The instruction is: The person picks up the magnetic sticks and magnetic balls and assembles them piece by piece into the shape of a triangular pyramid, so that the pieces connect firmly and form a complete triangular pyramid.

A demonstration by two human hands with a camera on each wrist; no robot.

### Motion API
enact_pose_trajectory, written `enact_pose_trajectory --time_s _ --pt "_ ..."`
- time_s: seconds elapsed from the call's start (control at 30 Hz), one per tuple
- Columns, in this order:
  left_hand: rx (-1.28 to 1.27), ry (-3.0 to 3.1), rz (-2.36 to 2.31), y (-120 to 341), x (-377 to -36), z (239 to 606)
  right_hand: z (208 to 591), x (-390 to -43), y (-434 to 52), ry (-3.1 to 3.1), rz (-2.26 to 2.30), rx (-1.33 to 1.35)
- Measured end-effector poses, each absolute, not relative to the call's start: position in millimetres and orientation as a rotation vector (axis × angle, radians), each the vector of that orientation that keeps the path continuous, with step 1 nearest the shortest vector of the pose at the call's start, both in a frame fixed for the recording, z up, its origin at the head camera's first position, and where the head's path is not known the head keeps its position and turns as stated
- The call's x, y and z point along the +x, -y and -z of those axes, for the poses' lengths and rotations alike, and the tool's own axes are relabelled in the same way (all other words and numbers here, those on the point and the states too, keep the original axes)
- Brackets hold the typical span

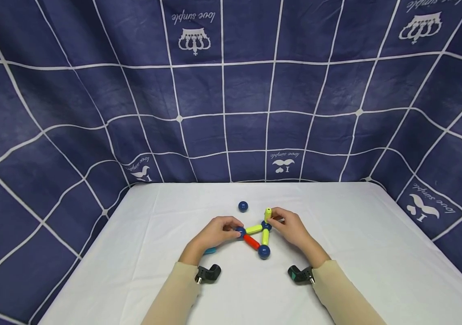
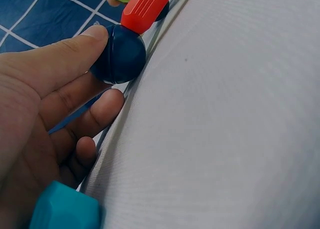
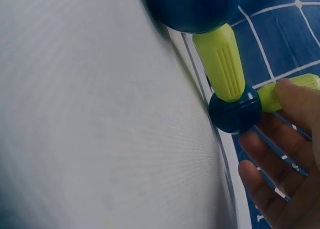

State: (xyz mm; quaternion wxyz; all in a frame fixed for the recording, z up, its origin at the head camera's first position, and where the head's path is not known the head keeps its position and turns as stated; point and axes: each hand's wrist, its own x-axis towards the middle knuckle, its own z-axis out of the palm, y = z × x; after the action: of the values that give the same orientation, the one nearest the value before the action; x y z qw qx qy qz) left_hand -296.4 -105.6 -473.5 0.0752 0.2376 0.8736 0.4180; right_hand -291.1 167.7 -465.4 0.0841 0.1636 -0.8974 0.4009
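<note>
Sleeves (image 1: 174, 291): beige, one per forearm, nearest the camera.
Wrist devices (image 1: 208, 274): black, one at each cuff, just behind the hands.
Near ball (image 1: 264, 252): dark blue, on the white tablecloth (image 1: 344, 243), between the hands and a little nearer than both; untouched.
Turquoise piece (image 1: 210, 250): beside the left wrist, partly hidden by it; angular end shows in the left wrist view.
Red rod (image 1: 251, 242): joins near ball to left ball, just right of the left fingertips.
Left hand (image 1: 216, 232): thumb and finger pinch the left ball (image 2: 120, 54), dark blue; other fingers bent below it.
Right-side lime rod (image 1: 265, 237): joins near ball to right ball, just left of the right hand.
Cross lime rod (image 1: 254, 229): spans between the hands, left ball to right ball, closing a triangle.
Right ball (image 3: 235, 111): dark blue, at the right fingertips.
Right hand (image 1: 291, 225): thumb and fingers pinch the raised lime rod (image 1: 268, 214), which sticks up from right ball.
Loose ball (image 1: 243, 206): dark blue, beyond the left hand, apart from the triangle.
Curtain (image 1: 251, 90): navy, white grid, behind everything.
</note>
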Motion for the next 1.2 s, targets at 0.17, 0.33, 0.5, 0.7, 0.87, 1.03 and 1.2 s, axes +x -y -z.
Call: enact_pose_trajectory --time_s 0.17,0.33,0.5,0.7,0.87,1.03,1.2 --pt "0.715 -2.628 -1.247 105.7 -297.2 474.3 464.2 -289.8 -166.4 2.685 -1.151 0.500" --pt "0.718 -2.625 -1.251 106.3 -298.5 475.0 461.8 -288.0 -164.2 2.688 -1.063 0.513" --pt "0.717 -2.618 -1.253 106.2 -298.5 474.8 461.8 -287.5 -163.0 2.701 -1.002 0.517" --pt "0.699 -2.613 -1.252 105.0 -297.3 472.8 465.9 -287.7 -165.5 2.726 -1.107 0.491" --pt "0.683 -2.602 -1.251 104.1 -297.6 470.8 470.9 -288.7 -169.1 2.749 -1.157 0.476" --pt "0.685 -2.579 -1.261 105.5 -297.7 468.7 474.9 -290.3 -170.5 2.731 -1.185 0.482" --pt "0.676 -2.590 -1.304 107.3 -297.9 468.0 477.3 -289.8 -172.0 2.718 -1.167 0.483"
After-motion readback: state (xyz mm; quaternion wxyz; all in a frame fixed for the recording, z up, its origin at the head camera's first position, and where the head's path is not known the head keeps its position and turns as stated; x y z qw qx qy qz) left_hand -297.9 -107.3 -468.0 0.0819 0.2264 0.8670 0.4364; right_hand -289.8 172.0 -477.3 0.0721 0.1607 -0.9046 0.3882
